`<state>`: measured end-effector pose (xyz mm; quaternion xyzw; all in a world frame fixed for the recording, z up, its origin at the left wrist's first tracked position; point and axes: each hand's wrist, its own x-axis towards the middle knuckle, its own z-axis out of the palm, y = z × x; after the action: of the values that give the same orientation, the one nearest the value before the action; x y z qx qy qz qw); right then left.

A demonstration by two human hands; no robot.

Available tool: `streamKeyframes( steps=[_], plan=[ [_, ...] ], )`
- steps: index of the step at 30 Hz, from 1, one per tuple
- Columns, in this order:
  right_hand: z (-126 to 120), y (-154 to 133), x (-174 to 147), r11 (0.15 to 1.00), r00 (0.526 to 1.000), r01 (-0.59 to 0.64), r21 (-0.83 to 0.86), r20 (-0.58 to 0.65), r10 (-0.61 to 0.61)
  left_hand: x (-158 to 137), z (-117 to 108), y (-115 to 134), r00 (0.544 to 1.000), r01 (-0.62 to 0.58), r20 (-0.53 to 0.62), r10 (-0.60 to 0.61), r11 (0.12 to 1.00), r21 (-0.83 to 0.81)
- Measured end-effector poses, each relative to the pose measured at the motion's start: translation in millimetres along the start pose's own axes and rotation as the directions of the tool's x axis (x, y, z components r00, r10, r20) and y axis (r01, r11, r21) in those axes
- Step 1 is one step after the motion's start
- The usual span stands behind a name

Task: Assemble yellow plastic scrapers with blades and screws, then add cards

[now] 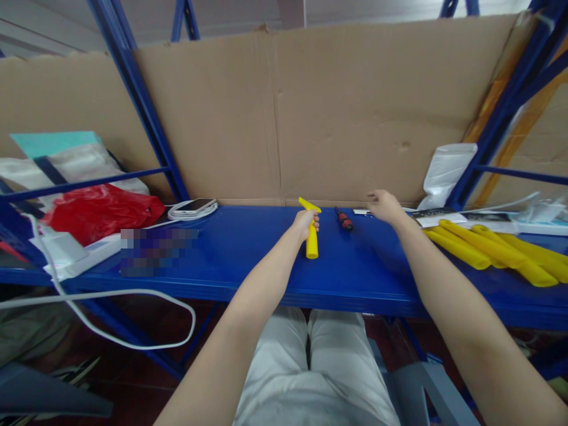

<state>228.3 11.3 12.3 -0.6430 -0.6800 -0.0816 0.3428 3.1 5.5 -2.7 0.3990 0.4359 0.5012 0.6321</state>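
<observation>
Closed around the neck of a yellow plastic handle (pixel 312 244) with a slanted crosspiece on top is my left hand (pixel 305 222). The handle's wide round end points down toward the front of the blue shelf. My right hand (pixel 384 205) hovers over the back of the shelf, fingers curled together; whatever they may hold is too small to make out. A red-and-black screwdriver (pixel 344 220) lies between my hands. Just left of and below my right fingers is a small white item (pixel 361 212), partly dark.
Several yellow tubes (pixel 497 248) are piled at right, near a white plastic pouch (pixel 446 174). A phone (pixel 195 205) rests on a coiled white cable at left. Beyond it are a red bag (pixel 102 210) and a power strip (pixel 89 257). Cardboard (pixel 275 118) walls the back.
</observation>
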Motion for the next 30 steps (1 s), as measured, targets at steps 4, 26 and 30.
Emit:
streamKeyframes(
  steps=[4,26,30],
  plan=[
    [-3.1,13.8,-0.8,0.996,0.995,-0.056,-0.075,-0.091,0.049,0.6,-0.5,-0.5,1.0,-0.012,0.021,0.012,1.0,0.011],
    [29.1,32.3,-17.7,0.908,0.87,-0.172,-0.383,0.374,0.322,-1.2,1.0,0.3,1.0,-0.011,0.004,0.011,0.999,0.037],
    [30.8,31.5,-17.7,0.896,0.866,-0.158,-0.416,0.378,0.328,-1.0,1.0,0.2,1.0,-0.017,0.016,0.017,0.999,0.027]
  ],
)
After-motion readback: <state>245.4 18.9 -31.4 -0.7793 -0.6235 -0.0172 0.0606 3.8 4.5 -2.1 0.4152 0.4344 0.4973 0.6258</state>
